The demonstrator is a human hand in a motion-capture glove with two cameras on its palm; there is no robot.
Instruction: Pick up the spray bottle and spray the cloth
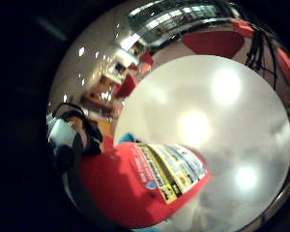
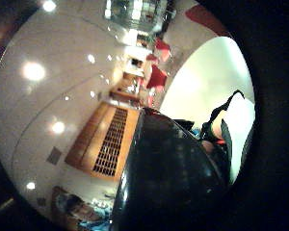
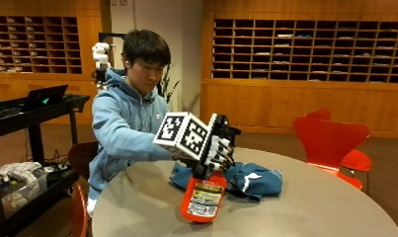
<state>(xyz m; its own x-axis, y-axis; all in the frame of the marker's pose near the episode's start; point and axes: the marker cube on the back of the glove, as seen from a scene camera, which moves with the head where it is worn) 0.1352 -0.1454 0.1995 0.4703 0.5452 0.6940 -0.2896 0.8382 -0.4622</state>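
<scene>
Wood cubby wall (image 3: 303, 49) — red chairs (image 3: 330, 138)

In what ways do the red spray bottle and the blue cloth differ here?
The red plastic spray bottle stands upright, gripped at its top by the gloved right hand; the crumpled blue cloth lies flat and untouched behind it. The bottle carries a yellow label; the cloth shows white marks. Both rest on the round grey table.

Spray bottle (image 3: 203, 199): glossy red plastic body, printed paper label, yellow and white; dark glossy head. Cloth (image 3: 254, 178): soft blue fabric, matt, rumpled. Table (image 3: 317, 207): smooth pale top, slight sheen, reflects ceiling lights. Chairs (image 3: 330, 140): glossy red plastic. Wall shelving (image 3: 303, 49): wood.
</scene>
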